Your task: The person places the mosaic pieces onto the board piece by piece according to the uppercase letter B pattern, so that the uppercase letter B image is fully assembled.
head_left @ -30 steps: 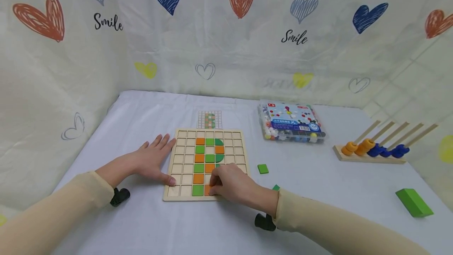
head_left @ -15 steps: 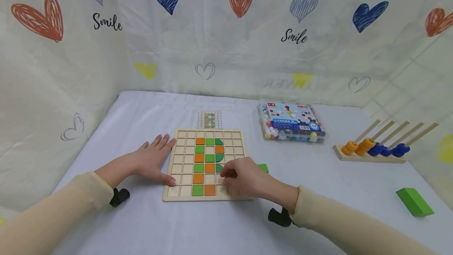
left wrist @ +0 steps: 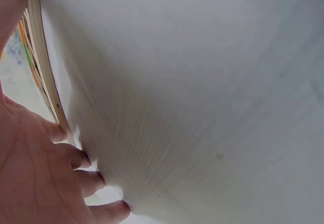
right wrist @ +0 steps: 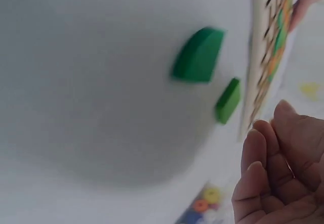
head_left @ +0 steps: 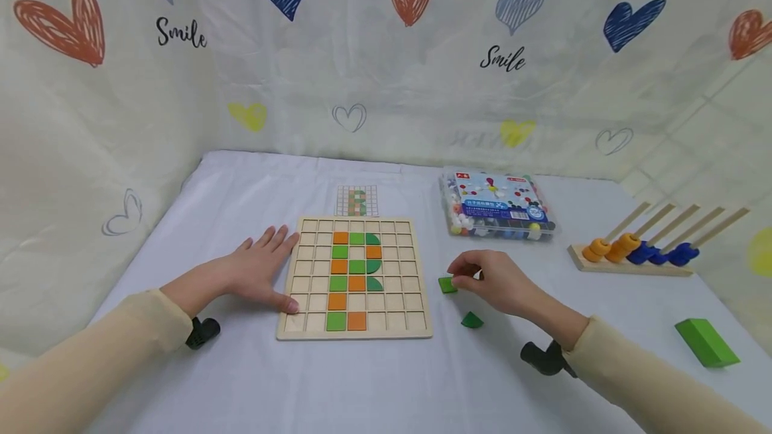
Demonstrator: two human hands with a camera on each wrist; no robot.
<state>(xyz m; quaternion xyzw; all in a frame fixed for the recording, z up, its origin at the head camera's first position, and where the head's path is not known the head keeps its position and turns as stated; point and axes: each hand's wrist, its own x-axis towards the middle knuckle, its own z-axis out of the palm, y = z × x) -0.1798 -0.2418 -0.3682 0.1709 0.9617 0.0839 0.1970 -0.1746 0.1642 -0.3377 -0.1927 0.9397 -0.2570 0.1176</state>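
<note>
A wooden grid board point(head_left: 395, 300) lies flat, with orange, green and dark green rounded tiles in some of its squares. My left hand point(head_left: 259, 273) is spread beside its left edge, the thumb resting on the frame; in the left wrist view the fingers stretch along the board's side. Right of the board, my right hand point(head_left: 497, 283) hovers at a green square tile point(head_left: 447, 285), its fingers loosely bent with nothing between them. The right wrist view shows that tile apart from the fingertips. A dark green quarter-round tile point(head_left: 472, 320) lies nearer the front.
Behind the board lies a printed pattern card point(head_left: 357, 200). At the back right are a clear plastic case of coloured beads point(head_left: 500, 206) and a wooden peg rack point(head_left: 633, 268) with orange and blue rings. A green block point(head_left: 707, 342) lies at the far right.
My right hand has left the bottom row of the board and moved right to the loose green tile. An orange tile now shows uncovered in that row. The left hand stays put.
</note>
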